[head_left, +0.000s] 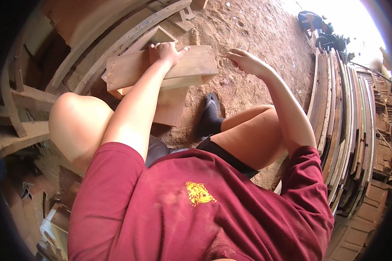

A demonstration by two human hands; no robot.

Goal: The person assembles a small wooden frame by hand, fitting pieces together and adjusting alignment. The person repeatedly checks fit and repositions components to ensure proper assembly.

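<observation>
In front of me, a wooden box (pixel 187 63) made of light brown boards stands on edge, tilted slightly up to the right. My left hand (pixel 164 54) presses on its top board, with the fingers at the far edge and the thumb lying apart toward the right. My right hand (pixel 248 63) hovers over the ground just right of the box, not touching it. Its fingers are bent and close together; whether something small is between them is hidden. Below the box, a flat wooden panel (pixel 172 106) reaches down toward my legs.
Curved wooden frame pieces (pixel 130 39) and more timber crowd the left side. On the right lies a long stack of planks (pixel 339 126). Sandy, dusty ground (pixel 257 26) stretches ahead, with a motorbike (pixel 326 41) at the far right. A white container (pixel 52 228) stands at lower left.
</observation>
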